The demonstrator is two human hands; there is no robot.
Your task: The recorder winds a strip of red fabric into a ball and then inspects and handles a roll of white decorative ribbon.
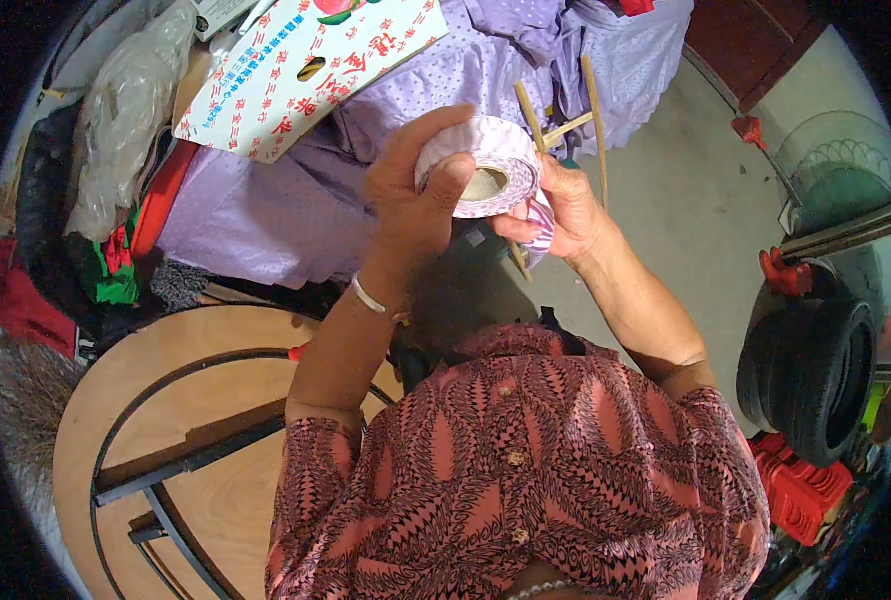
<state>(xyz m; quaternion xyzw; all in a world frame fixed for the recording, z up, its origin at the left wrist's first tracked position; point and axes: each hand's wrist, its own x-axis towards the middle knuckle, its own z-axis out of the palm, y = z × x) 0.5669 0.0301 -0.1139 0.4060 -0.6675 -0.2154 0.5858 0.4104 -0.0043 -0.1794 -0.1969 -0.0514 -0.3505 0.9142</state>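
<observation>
A thick roll of white-and-purple patterned tape or ribbon (pixel 517 161) is held up in front of my chest, its hollow core tilted towards me. My left hand (pixel 415 184) grips its left side, thumb across the near face and fingers over the top. On the right, my right hand (pixel 573 206) touches the roll's edge and pinches a loose striped strip (pixel 541 225) that hangs from it. Behind the roll, purple dotted fabric (pixel 265 206) is heaped, and thin wooden sticks (pixel 595 120) stand beside it. The fingertips behind the roll are partly hidden.
Printed cardboard (pixel 295 82) rests on the fabric, left of which lies a clear plastic bag (pixel 127 127). A round wooden tabletop (pixel 190 397) with a black metal frame is at lower left. Tyres (pixel 805 382) and a red plastic crate (pixel 805 487) stand at right on the concrete floor (pixel 670 232).
</observation>
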